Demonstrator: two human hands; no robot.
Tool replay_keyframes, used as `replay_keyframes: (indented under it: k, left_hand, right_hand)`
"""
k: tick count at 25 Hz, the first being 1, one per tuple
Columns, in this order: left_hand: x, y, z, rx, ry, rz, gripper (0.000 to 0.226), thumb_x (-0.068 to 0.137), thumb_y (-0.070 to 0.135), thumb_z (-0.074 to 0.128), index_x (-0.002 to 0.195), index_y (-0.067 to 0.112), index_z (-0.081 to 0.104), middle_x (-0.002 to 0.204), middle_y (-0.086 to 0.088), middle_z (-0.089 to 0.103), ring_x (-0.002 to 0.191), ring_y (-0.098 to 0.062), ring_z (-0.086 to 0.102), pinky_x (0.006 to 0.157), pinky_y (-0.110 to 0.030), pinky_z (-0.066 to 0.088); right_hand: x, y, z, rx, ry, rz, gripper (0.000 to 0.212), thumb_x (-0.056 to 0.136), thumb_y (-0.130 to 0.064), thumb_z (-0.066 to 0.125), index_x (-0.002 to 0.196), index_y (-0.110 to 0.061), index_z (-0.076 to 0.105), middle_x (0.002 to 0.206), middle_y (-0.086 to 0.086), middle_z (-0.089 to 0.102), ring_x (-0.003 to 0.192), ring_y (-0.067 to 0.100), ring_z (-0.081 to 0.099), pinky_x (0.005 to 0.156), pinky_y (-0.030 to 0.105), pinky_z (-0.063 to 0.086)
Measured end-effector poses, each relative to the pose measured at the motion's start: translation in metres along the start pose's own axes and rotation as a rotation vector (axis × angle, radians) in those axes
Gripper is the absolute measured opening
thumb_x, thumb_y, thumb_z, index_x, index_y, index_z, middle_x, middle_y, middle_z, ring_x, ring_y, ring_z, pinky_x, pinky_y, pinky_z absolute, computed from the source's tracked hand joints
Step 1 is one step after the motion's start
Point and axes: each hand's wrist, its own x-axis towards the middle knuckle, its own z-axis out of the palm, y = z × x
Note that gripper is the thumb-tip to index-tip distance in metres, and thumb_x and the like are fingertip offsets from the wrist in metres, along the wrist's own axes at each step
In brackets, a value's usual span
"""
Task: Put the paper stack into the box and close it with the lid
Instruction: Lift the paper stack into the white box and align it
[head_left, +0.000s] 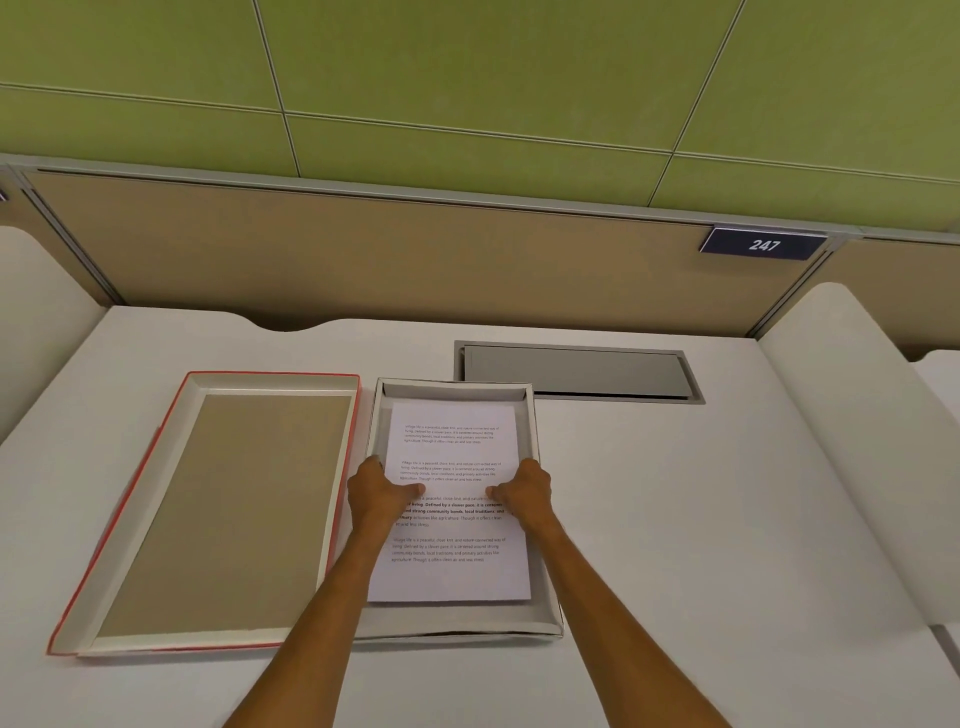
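So the paper stack (454, 499) is basically in the box (545, 618) already, lying inside its walls on the white counter (675, 519). The left hand (382, 493) and right hand (522, 491) each pinch a side edge, thumbs on top of the printed sheet, fingers tucked underneath. Looks like a two-sided grip to keep the sheets squared and level while they settle. The lid (218, 509) lies upside down just beside the box on the left, red rim showing, parked within easy reach for closing afterwards.
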Motion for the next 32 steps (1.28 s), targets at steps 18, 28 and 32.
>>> replay_keyframes:
  k: [18, 28, 32]
  left_hand:
    - [-0.062, 0.038, -0.033, -0.109, -0.008, 0.121, 0.076, 0.074, 0.026, 0.085, 0.139, 0.009, 0.049, 0.14, -0.01, 0.059, 0.125, -0.029, 0.059, 0.093, -0.028, 0.045]
    - [-0.144, -0.014, -0.007, -0.996, -0.417, -0.704, 0.056, 0.073, -0.009, 0.076, 0.125, -0.011, 0.057, 0.117, -0.029, 0.067, 0.107, -0.039, 0.063, 0.092, -0.048, 0.058]
    - [-0.13, -0.013, -0.005, -1.129, -0.472, -0.84, 0.071, 0.06, -0.017, 0.077, 0.124, 0.007, 0.058, 0.132, -0.027, 0.059, 0.123, -0.051, 0.055, 0.104, -0.061, 0.046]
  right_hand:
    - [-0.003, -0.013, -0.007, -0.112, 0.068, -0.131, 0.032, 0.082, -0.02, 0.078, 0.089, -0.011, 0.048, 0.109, 0.014, 0.069, 0.082, 0.017, 0.063, 0.048, 0.005, 0.037]
    - [0.068, -0.078, -0.018, -0.512, -0.274, -0.51, 0.068, 0.09, -0.038, 0.065, 0.148, -0.015, 0.037, 0.154, 0.008, 0.04, 0.141, 0.027, 0.037, 0.115, 0.04, 0.032]
    - [0.086, -0.089, -0.012, -0.532, -0.358, -0.497, 0.072, 0.087, -0.039, 0.069, 0.148, -0.015, 0.038, 0.152, 0.007, 0.043, 0.139, 0.026, 0.04, 0.116, 0.039, 0.033]
